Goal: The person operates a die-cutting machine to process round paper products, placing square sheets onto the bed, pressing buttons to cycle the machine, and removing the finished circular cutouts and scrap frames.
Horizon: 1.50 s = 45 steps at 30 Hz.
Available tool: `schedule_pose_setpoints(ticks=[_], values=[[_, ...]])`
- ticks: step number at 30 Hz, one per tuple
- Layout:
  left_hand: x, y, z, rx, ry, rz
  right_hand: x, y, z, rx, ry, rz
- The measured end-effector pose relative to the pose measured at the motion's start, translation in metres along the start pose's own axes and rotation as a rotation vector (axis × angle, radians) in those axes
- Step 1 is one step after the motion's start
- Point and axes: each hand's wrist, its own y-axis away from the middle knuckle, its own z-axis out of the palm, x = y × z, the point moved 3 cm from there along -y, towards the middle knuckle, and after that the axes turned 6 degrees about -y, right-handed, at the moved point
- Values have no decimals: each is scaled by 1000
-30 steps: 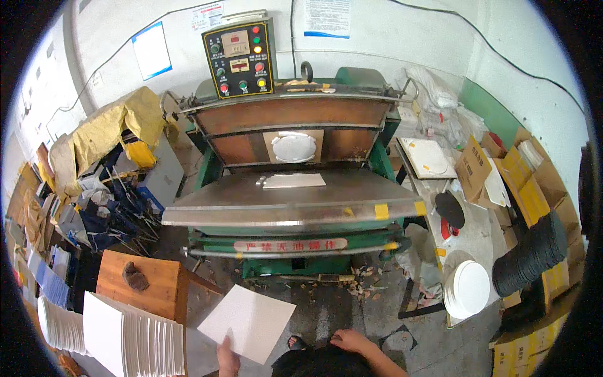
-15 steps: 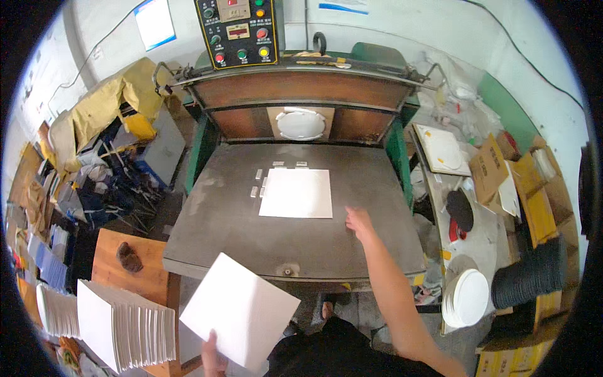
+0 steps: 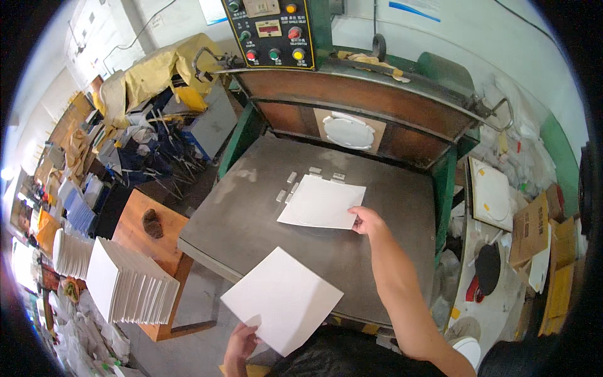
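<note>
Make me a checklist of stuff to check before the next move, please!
1. Left hand gripping its white square sheet: ok, thumb on top.
2. Right hand holding the second white sheet: ok, at its near right corner.
3. Machine bed free of hands: not ok, the right hand is over it.
4. Second white sheet touching the small blocks: cannot tell.
5. Stack of white sheets within view: ok, at the left.
</note>
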Motion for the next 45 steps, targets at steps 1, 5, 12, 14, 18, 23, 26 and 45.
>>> schedule_pose_setpoints(ticks=[1, 5, 12, 14, 18, 23, 26, 45], values=[[-3, -17, 7, -45, 35, -4, -4, 2, -1, -45, 16, -27], [2, -97, 86, -86, 64, 2, -22, 87, -28, -296, -33, -261], [7, -287, 214, -81, 160, -14, 7, 285, -219, 144, -117, -656], [14, -318, 201, -88, 235, -57, 37, 321, -246, 356, -193, -667], [14, -306, 175, -91, 23, -64, 124, 369, -301, 479, -256, -735], [34, -272, 232, 158, -1200, 800, 150, 444, -211, 893, 80, -479], [24, -292, 316, 8, -1729, 944, 175, 427, -218, 717, 385, -723], [15, -31, 321, -1176, -1081, 9, 280, 480, -172, 574, -743, -763]])
